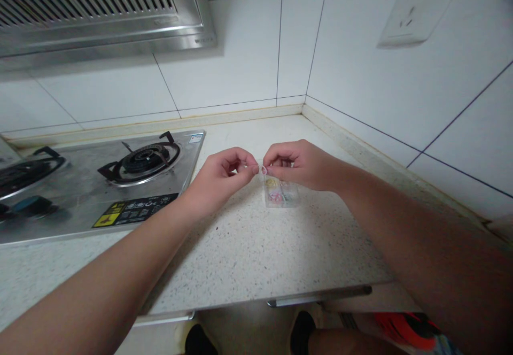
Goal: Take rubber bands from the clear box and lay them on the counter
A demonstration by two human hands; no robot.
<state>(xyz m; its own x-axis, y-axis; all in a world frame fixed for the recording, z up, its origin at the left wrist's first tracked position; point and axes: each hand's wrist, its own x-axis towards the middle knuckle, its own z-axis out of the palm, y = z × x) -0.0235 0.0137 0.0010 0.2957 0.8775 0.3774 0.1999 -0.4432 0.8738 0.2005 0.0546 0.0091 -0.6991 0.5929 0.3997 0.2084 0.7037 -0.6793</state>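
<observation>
Over the speckled countertop (280,248), my left hand (228,170) and my right hand (302,165) meet with their fingertips almost touching. Between them is a small pale pink loop (263,170), which looks like a little elastic band. Thumb and forefinger of each hand are pinched on it; the fingers cover part of the loop. Just below and behind the hands lies a clear plastic box (281,203) with compartments. Small coloured loops, yellow and pink among them, show inside it; my right hand hides its far part.
To the left is a steel gas hob (80,184) with black pan supports, close to my left forearm. A range hood (100,18) hangs above it. Tiled walls meet in the corner behind, with a socket (412,13) at right. Below the counter's front edge are drawer handles (320,296).
</observation>
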